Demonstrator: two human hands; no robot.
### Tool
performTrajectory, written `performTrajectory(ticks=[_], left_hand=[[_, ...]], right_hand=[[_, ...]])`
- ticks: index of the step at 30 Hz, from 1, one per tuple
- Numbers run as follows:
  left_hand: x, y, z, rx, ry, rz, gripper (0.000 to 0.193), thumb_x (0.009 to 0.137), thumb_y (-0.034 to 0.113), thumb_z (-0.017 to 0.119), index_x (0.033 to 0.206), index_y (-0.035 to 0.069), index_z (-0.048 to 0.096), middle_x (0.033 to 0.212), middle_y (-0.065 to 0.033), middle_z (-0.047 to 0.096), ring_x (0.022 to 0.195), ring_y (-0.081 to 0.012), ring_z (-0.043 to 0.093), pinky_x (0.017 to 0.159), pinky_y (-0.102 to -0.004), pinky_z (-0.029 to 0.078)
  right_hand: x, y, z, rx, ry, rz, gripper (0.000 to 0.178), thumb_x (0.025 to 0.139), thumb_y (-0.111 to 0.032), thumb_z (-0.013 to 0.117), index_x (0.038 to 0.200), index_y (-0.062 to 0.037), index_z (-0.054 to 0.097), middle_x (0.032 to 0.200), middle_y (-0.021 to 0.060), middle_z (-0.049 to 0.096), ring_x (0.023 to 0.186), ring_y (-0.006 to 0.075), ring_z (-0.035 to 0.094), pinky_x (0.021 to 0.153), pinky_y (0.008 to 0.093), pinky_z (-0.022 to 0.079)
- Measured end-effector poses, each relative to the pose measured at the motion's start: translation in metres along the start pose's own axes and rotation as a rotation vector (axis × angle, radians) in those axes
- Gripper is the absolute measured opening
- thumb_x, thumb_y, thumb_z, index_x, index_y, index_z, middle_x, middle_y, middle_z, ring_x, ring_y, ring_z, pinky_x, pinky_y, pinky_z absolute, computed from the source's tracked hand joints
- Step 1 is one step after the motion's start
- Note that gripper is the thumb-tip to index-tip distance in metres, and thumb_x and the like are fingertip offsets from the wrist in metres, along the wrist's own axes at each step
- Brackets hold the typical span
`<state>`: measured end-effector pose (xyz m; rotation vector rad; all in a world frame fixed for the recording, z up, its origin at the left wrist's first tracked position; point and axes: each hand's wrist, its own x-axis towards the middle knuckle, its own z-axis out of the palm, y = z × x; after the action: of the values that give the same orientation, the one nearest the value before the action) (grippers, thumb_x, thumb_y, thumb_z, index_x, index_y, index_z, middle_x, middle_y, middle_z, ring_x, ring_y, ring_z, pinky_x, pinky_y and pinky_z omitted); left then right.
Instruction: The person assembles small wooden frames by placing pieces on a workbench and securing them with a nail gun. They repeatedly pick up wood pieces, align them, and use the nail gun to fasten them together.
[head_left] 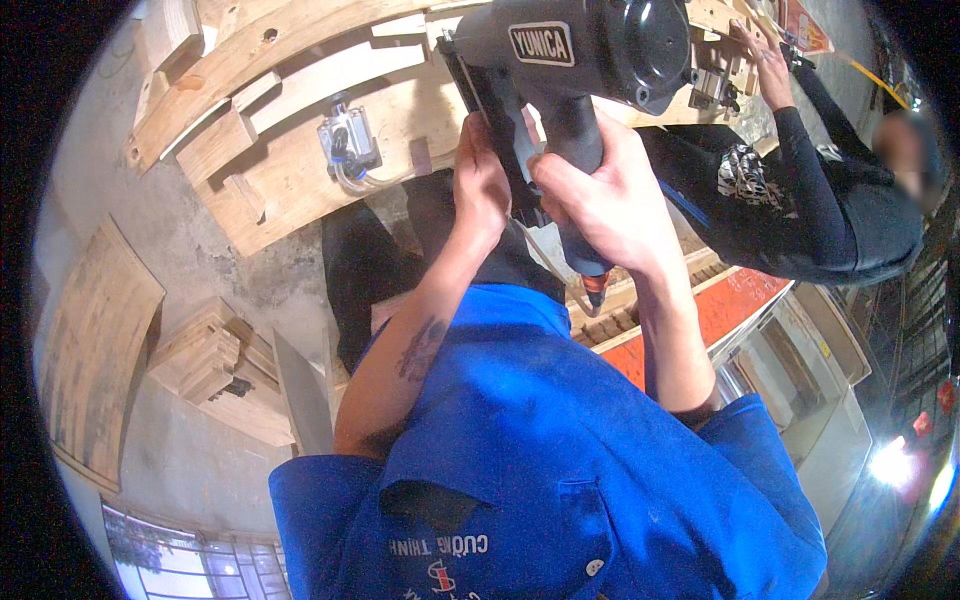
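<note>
A black pneumatic nail gun (600, 50) is held up in front of my chest, over the wooden workbench. My right hand (610, 190) is wrapped round its handle, with the thumb across the grip. My left hand (482, 185) is closed against the long magazine (515, 150) on the gun's left side; its fingertips are partly hidden behind it. From the foot of the handle, an air hose fitting (595, 290) with an orange-red collar points down toward me. The gun's body covers part of the bench behind it.
A metal pneumatic device (347, 140) with tubes is fixed to the plywood bench (290, 185). On the right, a co-worker in dark clothes (840, 210) rests a hand (765, 65) near the bench. Stacked wood pieces (215, 365) and a curved plywood sheet (105, 350) are at left.
</note>
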<state>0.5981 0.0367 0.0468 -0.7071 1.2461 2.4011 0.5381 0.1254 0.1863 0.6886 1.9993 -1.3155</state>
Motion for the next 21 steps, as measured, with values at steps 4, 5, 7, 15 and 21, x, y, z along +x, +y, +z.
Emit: performTrajectory(ticks=[4,5,7,15,21], left_hand=[[0.002,0.0,0.001,0.048,0.016,-0.049,0.046,0.118,0.042,0.029,0.119,0.004,0.057,0.101,-0.0054,0.068,0.088,-0.0142,0.065,0.082,-0.0327,0.055],[0.003,0.0,0.002,0.056,0.021,-0.056,0.046,0.118,0.042,0.029,0.119,0.004,0.057,0.102,-0.0056,0.068,0.088,-0.0144,0.065,0.082,-0.0329,0.055],[0.004,0.0,0.002,0.034,0.038,-0.058,0.046,0.118,0.041,0.03,0.12,0.004,0.057,0.103,-0.006,0.069,0.089,-0.0149,0.066,0.084,-0.0332,0.055],[0.006,0.002,-0.014,0.045,-0.027,-0.222,0.049,0.105,0.022,0.056,0.149,0.004,0.049,0.141,-0.0115,0.061,0.126,-0.0217,0.06,0.108,-0.0361,0.048],[0.009,-0.002,-0.011,0.069,-0.032,-0.175,0.048,0.105,0.024,0.057,0.148,0.002,0.05,0.138,-0.012,0.064,0.123,-0.0223,0.062,0.105,-0.0358,0.05]], right_hand=[[0.002,0.001,0.0,-0.022,0.011,-0.079,0.044,0.083,-0.013,0.066,0.122,0.0055,0.064,0.091,0.0151,0.072,0.08,0.0186,0.065,0.08,0.0352,0.055],[0.002,0.001,0.001,-0.022,0.013,-0.053,0.044,0.083,-0.014,0.066,0.122,0.0055,0.064,0.092,0.016,0.072,0.081,0.0194,0.066,0.081,0.0356,0.055],[0.002,0.001,0.002,-0.041,0.023,-0.042,0.044,0.083,-0.014,0.067,0.122,0.0054,0.064,0.096,0.018,0.072,0.084,0.0217,0.067,0.084,0.0365,0.055],[0.003,0.004,0.011,-0.038,0.066,-0.086,0.044,0.083,-0.016,0.067,0.122,0.0047,0.065,0.107,0.0245,0.073,0.102,0.0313,0.072,0.095,0.0402,0.054],[0.001,0.001,0.008,-0.067,0.058,-0.075,0.043,0.084,-0.016,0.066,0.121,0.0046,0.065,0.104,0.0234,0.074,0.098,0.0307,0.072,0.095,0.0398,0.054]])
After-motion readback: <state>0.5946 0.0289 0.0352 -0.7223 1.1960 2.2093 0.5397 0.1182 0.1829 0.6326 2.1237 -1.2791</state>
